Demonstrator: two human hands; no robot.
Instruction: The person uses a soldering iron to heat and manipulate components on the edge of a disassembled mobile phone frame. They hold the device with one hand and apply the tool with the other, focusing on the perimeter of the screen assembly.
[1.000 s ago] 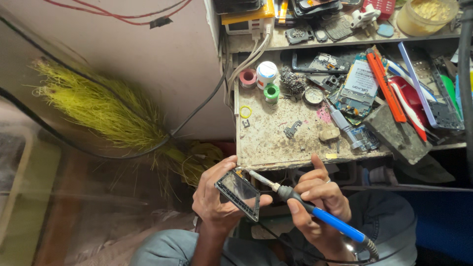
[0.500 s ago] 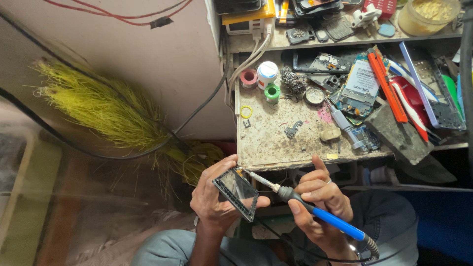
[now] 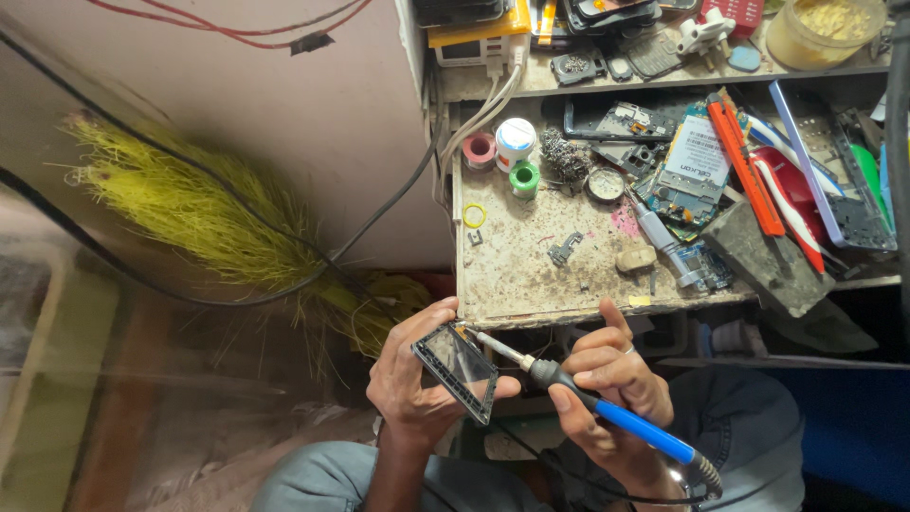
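At the bench's [image 3: 531,284] front edge, the left hand [image 3: 412,384] has fingers curled round a small dark-framed screen panel [image 3: 457,360], thumb pressed on its lower corner. The right hand [image 3: 607,379] pinches a blue-handled soldering iron [image 3: 588,398] pen-style, tip touching the panel's top corner, just below the edge w/ tape rolls [image 3: 502,152] at the bench's back-left corner.

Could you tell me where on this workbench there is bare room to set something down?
The workbench is barest at its front left: between the yellow ring, the small metal bracket and the front edge. A narrower strip runs along the front below the tan lump. The right half and the back row of spools are crowded.
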